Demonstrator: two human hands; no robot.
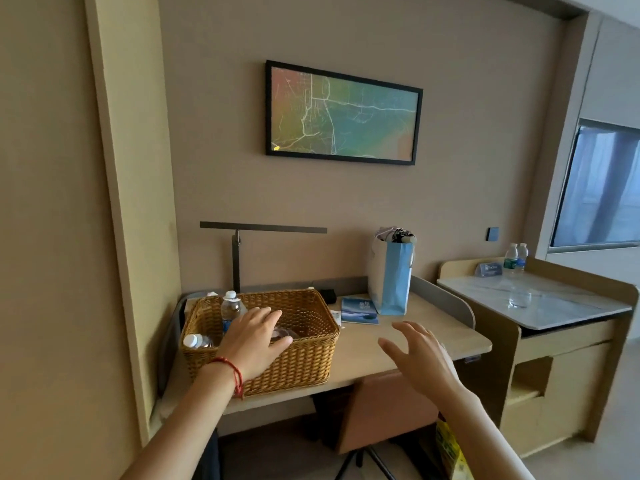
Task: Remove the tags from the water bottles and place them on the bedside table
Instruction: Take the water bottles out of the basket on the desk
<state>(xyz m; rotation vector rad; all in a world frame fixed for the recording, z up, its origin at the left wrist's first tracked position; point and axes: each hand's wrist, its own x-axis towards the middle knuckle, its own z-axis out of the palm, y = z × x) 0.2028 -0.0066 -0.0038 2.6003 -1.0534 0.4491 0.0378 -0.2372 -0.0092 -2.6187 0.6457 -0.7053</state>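
A wicker basket (304,355) stands on the left of a beige desk (398,351). Inside it an upright water bottle (230,306) with a white cap shows at the back left, and a second bottle (196,341) lies at the front left corner. My left hand (254,341), with a red string on the wrist, is spread open over the basket's near rim, just right of the upright bottle. My right hand (415,355) hovers open above the bare desk to the right of the basket. Two more bottles (515,258) stand on a marble-topped side cabinet (568,306) at the right.
A blue paper bag (393,275) and a blue booklet (359,310) sit behind my right hand. A thin desk lamp (237,258) rises behind the basket. An orange chair (384,410) is tucked under the desk. A glass (519,297) stands on the cabinet.
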